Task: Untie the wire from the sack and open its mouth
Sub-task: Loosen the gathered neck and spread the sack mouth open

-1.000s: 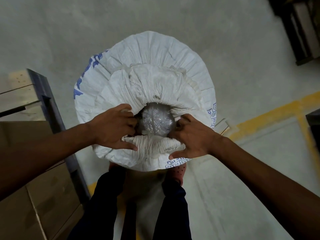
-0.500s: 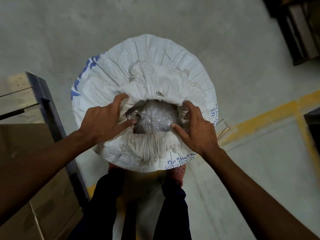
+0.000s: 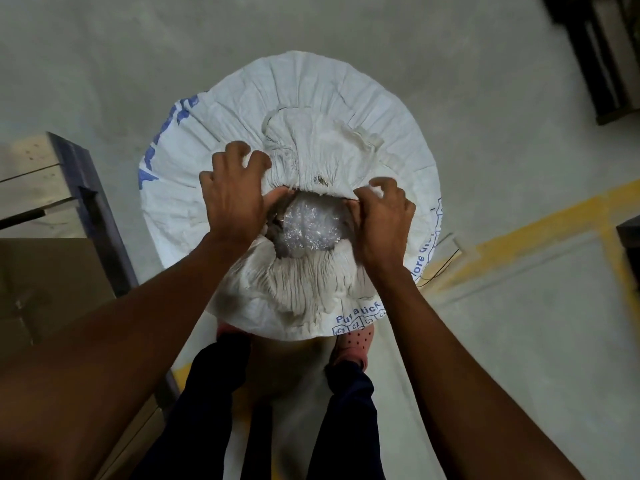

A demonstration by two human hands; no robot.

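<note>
- While the white woven plastic sack (image 3: 294, 109) stands upright on the grey concrete floor (image 3: 104, 57), both hands work at the gathered rim of its mouth.
- Left hand (image 3: 233, 199) is curled, its fingers hooked over the pleated fabric on the left side of the opening and its thumb tucked at the inner edge, gripping that fold.
- Right hand (image 3: 382, 220) is likewise curled, its bent fingers pinching the crumpled rim on the right side of the opening.
- Between the 2 hands the mouth gapes partly, showing a crinkled clear plastic liner (image 3: 308, 226) inside.
- A thin dark wire (image 3: 441, 268) lies on the floor just beside the sack's right edge, clear of the mouth.
- Blue printed lettering (image 3: 358, 315) runs along the sack's near edge.
- Dark trouser legs (image 3: 349, 410) and a pink perforated shoe (image 3: 358, 342) show below the sack.
- A blue-framed wooden bench (image 3: 52, 174) stands left, and a yellow painted floor line (image 3: 519, 226) runs right.
</note>
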